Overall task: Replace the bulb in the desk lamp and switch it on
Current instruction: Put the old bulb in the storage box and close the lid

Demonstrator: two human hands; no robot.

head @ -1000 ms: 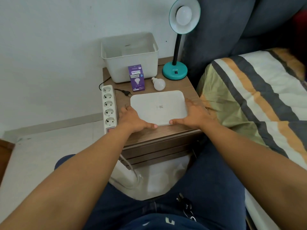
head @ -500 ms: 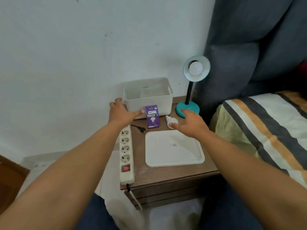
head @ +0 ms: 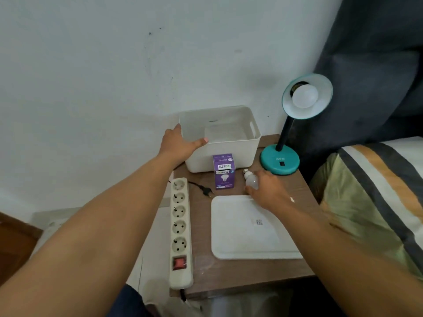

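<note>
My right hand (head: 271,194) is curled over the loose white frosted bulb (head: 251,181) lying on the brown wooden surface (head: 201,266); my fingers (head: 251,191) touch its glass, but I cannot tell whether they have closed around it. My left hand (head: 180,145) is spread wide and flat against the near corner of the white plastic storage bin (head: 233,154), holding nothing. Between the two hands stands the purple cardboard bulb box (head: 223,172), with a loose black plug (head: 207,191) lying just in front of it. Under my right wrist lies a flat white plastic tray (head: 247,239); under my left forearm runs a white power strip with a red switch (head: 180,229). Just beyond my right fingers sits the teal desk lamp (head: 280,161), its shade turned towards me with a white bulb (head: 305,96) seated in the socket.

The task looks barely begun. The risks, as I judge them: the round glass could roll off my fingertips towards the box, and with the plug lying loose, the lamp will not light until that is seated in the strip.
</note>
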